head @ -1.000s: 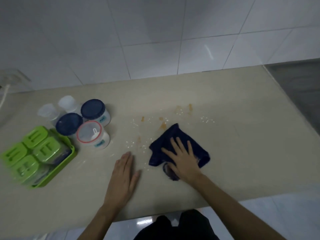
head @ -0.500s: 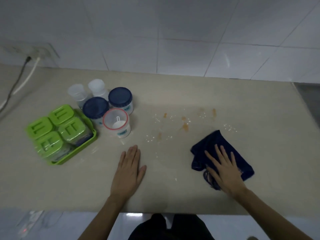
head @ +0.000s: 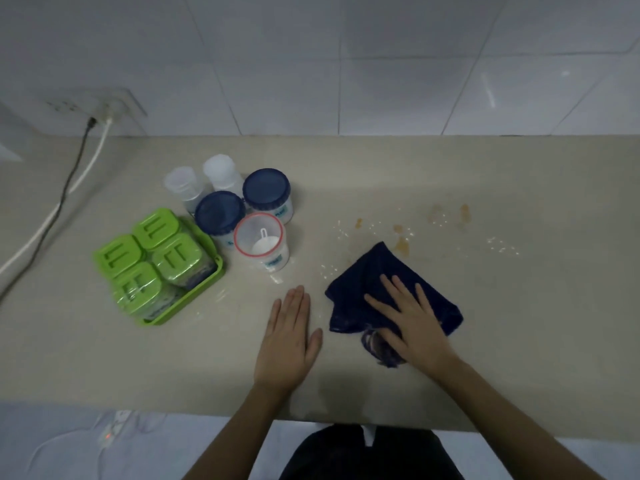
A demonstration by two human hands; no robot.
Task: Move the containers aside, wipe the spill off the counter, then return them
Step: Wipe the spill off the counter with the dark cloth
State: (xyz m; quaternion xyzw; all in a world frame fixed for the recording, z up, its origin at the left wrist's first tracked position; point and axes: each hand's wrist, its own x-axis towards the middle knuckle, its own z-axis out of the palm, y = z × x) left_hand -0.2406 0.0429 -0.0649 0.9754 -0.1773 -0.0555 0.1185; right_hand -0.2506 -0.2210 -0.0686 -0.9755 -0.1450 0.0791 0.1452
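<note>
The cloth (head: 384, 289) has swept back left under the flat right hand (head: 412, 320), left hand (head: 287, 337) splayed empty; another pass probably smears crumbs (head: 502, 249) toward the jars (head: 261, 242).

**Item count, bench top**

Green-lidded square containers: 4, packed two by two in 1 green tray (head: 194, 308). Nearest lid (head: 136, 289), left lid (head: 117, 252), rear lid (head: 156, 225), right lid (head: 176, 258).

Round jars with dark blue lids: 2, front (head: 220, 213) and rear (head: 266, 190).

Round jar with red rim, clear lid: 1 (head: 259, 237); 1 white scoop visible inside.

Small translucent white containers: 2, left (head: 181, 181) and right (head: 221, 169).

Dark blue cloth: 1 (head: 363, 289).

Hands: 2, left hand (head: 287, 341), right hand (head: 412, 323).

Cables at the wall socket: 2, one dark (head: 74, 164), one white (head: 45, 223).

Orange spill spots: several; white crumbs too small and scattered to count.
</note>
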